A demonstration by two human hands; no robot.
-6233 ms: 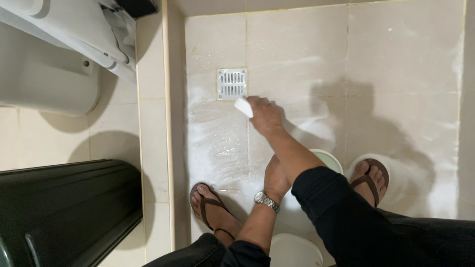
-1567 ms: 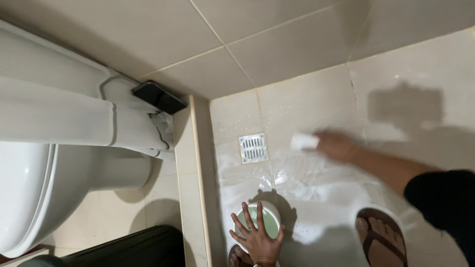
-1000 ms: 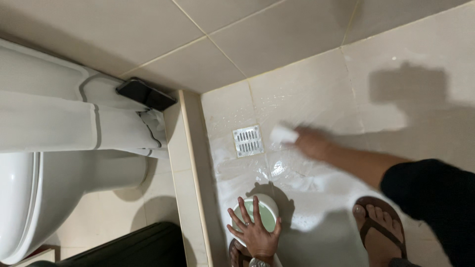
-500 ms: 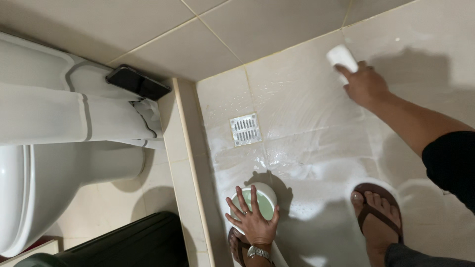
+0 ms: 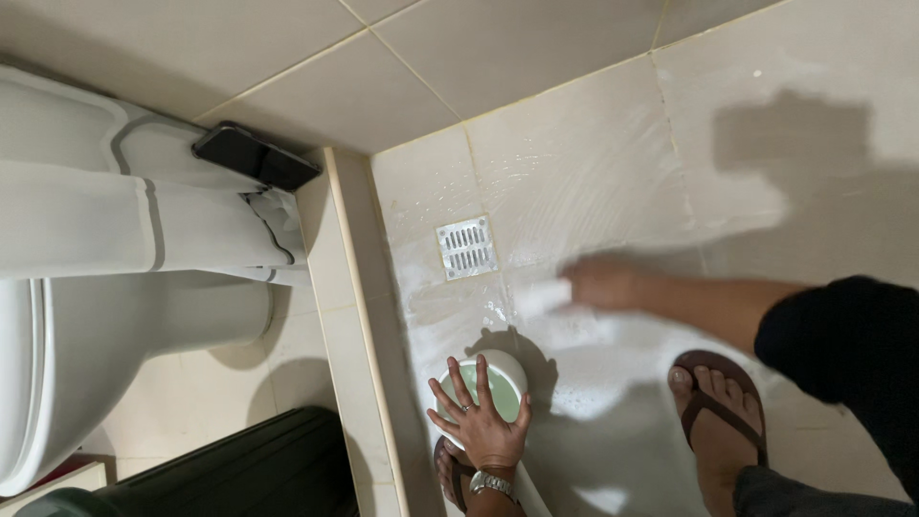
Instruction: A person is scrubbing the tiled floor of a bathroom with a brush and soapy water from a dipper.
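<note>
Scrubbing wet shower floor tiles (image 5: 593,182) beside the drain grate (image 5: 466,247).
My right hand (image 5: 598,282) grips a blurred white sponge (image 5: 543,297); my left hand (image 5: 483,426) rests on a round green-topped container (image 5: 498,375), fingers (image 5: 458,385) spread wide.

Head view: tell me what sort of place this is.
A bathroom, most likely: a white toilet stands at the left, a floor drain is set in wet, soapy tiles, and the right hand scrubs them.

— Where is there room to pass on the wet floor (image 5: 593,172)?

— The far tiles beyond the drain grate (image 5: 467,247) lie open, up to the wall.

— And on the near side?

— Crowded: the white container (image 5: 498,369) under the left hand (image 5: 483,421), the sandalled foot (image 5: 713,421), and the raised curb (image 5: 356,316) along the toilet (image 5: 115,287).
</note>
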